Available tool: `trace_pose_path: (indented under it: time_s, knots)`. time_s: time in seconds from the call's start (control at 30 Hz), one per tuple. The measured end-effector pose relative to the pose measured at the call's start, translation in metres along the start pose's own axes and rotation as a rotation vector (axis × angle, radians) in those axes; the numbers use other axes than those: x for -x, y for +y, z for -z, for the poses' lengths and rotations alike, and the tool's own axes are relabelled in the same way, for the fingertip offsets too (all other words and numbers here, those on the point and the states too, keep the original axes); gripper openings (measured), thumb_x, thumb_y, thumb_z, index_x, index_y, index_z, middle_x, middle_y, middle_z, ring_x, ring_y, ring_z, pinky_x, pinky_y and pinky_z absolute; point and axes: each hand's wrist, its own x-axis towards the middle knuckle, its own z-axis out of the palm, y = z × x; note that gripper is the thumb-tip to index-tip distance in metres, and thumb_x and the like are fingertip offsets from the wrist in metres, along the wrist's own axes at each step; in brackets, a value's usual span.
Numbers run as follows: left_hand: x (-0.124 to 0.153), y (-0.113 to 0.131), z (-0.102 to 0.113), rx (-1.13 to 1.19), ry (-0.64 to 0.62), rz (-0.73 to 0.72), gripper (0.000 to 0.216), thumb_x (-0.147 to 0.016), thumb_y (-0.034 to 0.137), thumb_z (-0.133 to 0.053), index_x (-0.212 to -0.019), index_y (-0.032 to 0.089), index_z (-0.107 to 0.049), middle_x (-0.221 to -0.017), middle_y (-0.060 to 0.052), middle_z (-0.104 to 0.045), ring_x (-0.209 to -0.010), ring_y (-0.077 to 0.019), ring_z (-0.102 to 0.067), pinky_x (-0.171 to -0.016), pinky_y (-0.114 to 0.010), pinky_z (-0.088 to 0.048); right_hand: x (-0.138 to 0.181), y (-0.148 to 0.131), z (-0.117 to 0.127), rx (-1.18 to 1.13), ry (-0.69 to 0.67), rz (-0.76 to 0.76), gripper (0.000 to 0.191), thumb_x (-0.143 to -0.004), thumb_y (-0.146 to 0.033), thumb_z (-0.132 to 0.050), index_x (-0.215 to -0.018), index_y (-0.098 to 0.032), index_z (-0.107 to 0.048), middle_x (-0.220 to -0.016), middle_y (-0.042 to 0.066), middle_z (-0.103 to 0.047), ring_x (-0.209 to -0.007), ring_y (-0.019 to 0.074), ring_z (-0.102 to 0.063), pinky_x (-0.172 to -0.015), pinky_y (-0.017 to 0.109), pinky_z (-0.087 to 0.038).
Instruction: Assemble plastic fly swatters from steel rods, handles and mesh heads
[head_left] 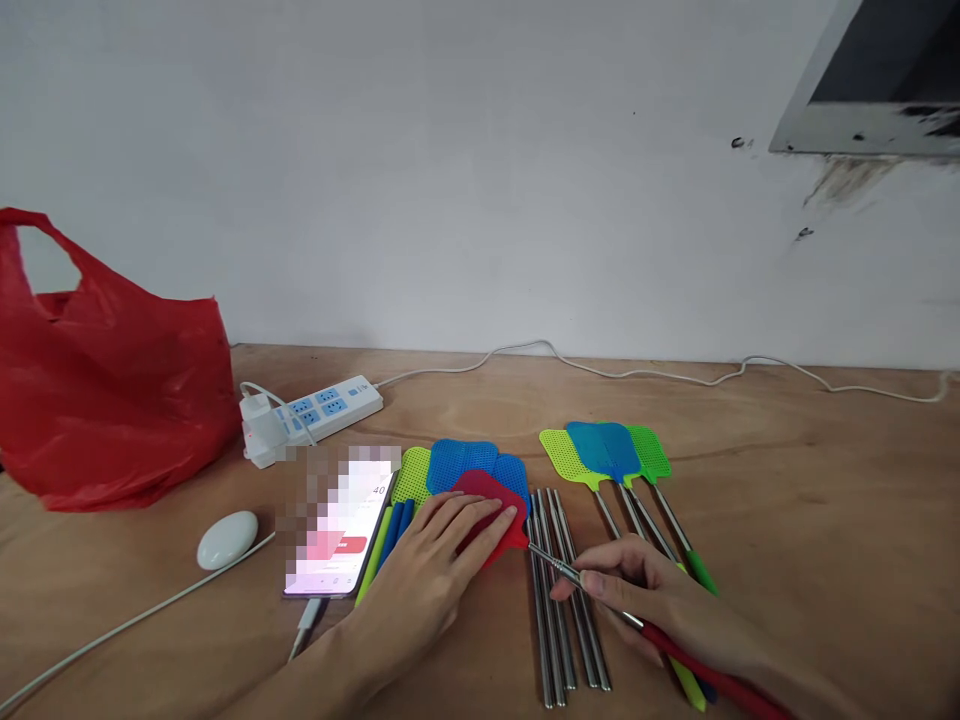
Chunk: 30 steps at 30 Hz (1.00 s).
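My left hand (427,575) holds the red fly swatter head (487,490), fingers over its top and thumb out of sight. Between the thumb and fingers of my right hand (637,590) is the metal rod (559,567) that meets the red head's neck; a red handle (712,665) covers its other end. Loose metal rods (551,620) lie side by side under and beside my right hand. Blue swatter heads (461,460) and a yellow-green head (411,475) lie behind the red one. Blue and green handle sleeves (386,530) are partly hidden by my left hand.
Several fly swatters with rods, a blue one (604,450) on top, lie at the right. A lit phone (345,530), a white mouse (227,540), a power strip (337,405) and a red plastic bag (112,380) are at the left. A white cable (622,374) runs along the wall.
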Motion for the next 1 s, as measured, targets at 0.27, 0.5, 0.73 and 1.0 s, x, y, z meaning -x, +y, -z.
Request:
trace_pose_path:
  time_s: [0.27,0.5,0.73,1.0]
  knots:
    - [0.0,0.001,-0.002,-0.153,0.038,-0.064,0.063,-0.085,-0.01,-0.037,-0.144,0.013,-0.045,-0.128,-0.011,-0.065,-0.113,-0.0286,-0.057,-0.096,-0.046,-0.045,0.0,-0.002,-0.003,-0.044,-0.01,-0.058,0.052,-0.085,-0.062,-0.063,-0.094,-0.013,-0.078,-0.037,-0.009,-0.042,-0.031,0.0046,-0.031,-0.035,0.018,-0.017]
    - [-0.001,0.005,-0.007,-0.231,0.093,-0.142,0.046,-0.096,-0.004,-0.031,-0.134,0.008,-0.054,-0.122,-0.01,-0.069,-0.108,-0.0252,-0.059,-0.096,-0.042,-0.04,-0.002,0.0,-0.006,-0.07,-0.051,-0.088,0.055,-0.085,-0.064,-0.062,-0.092,-0.011,-0.076,-0.036,-0.009,-0.043,-0.03,0.0051,-0.029,-0.034,0.019,-0.017]
    - [0.0,0.008,-0.007,-0.25,0.109,-0.141,0.043,-0.099,-0.001,-0.032,-0.135,0.008,-0.054,-0.125,-0.011,-0.067,-0.111,-0.0245,-0.058,-0.099,-0.042,-0.041,-0.002,0.005,-0.006,-0.091,-0.027,-0.089,0.053,-0.085,-0.062,-0.062,-0.093,-0.012,-0.076,-0.036,-0.01,-0.042,-0.031,0.0051,-0.029,-0.035,0.019,-0.017]
    - [0.0,0.011,-0.003,-0.121,0.039,-0.126,0.043,-0.099,0.005,-0.036,-0.14,0.01,-0.049,-0.126,-0.012,-0.066,-0.115,-0.0256,-0.058,-0.103,-0.044,-0.044,-0.006,0.014,-0.011,-0.142,-0.052,-0.063,0.053,-0.091,-0.061,-0.057,-0.095,-0.011,-0.074,-0.036,-0.01,-0.041,-0.029,0.005,-0.027,-0.036,0.019,-0.022]
